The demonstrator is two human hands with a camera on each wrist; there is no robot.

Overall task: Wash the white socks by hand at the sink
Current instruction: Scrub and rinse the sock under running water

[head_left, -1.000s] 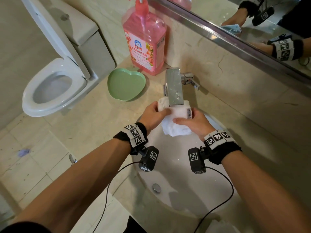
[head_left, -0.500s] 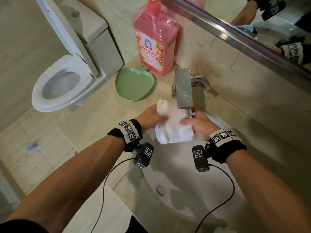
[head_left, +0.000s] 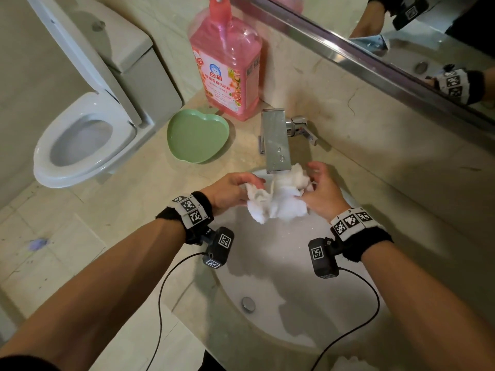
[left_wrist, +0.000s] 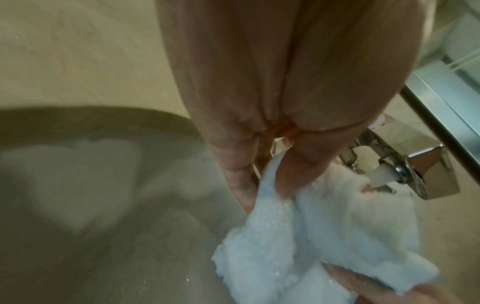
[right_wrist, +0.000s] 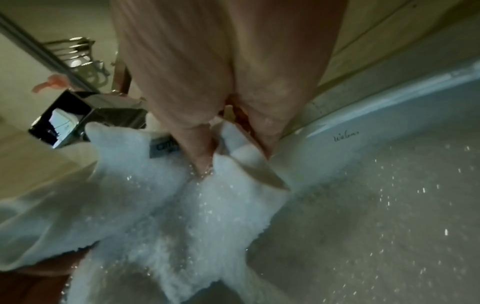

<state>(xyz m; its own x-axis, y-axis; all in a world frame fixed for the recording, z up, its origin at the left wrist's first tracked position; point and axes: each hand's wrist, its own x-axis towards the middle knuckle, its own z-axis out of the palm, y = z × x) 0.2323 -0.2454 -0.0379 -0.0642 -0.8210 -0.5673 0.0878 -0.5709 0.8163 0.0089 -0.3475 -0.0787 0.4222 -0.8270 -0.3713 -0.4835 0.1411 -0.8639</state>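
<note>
A wet, crumpled white sock bundle (head_left: 278,202) hangs over the back of the sink basin (head_left: 267,277), just below the spout of the chrome faucet (head_left: 276,140). My left hand (head_left: 247,184) grips its left end with curled fingers. My right hand (head_left: 310,183) pinches the right end between thumb and lower fingers, while the upper fingers stand spread. In the left wrist view, water runs from the faucet (left_wrist: 426,174) onto the sock (left_wrist: 324,236). The right wrist view shows the sock (right_wrist: 155,205) glistening, with a grey label (right_wrist: 163,147) beside my thumb.
A pink detergent bottle (head_left: 227,62) and a green heart-shaped dish (head_left: 197,137) stand on the counter left of the faucet. An open toilet (head_left: 80,140) is at far left, and a mirror (head_left: 401,36) runs along the wall. The drain (head_left: 247,303) lies below my wrists. Something white and fluffy (head_left: 348,362) shows at the bottom edge.
The sock has gone from a folded pad to a crumpled, spread bundle. My hands have moved apart along it, and the right hand's upper fingers have lifted off.
</note>
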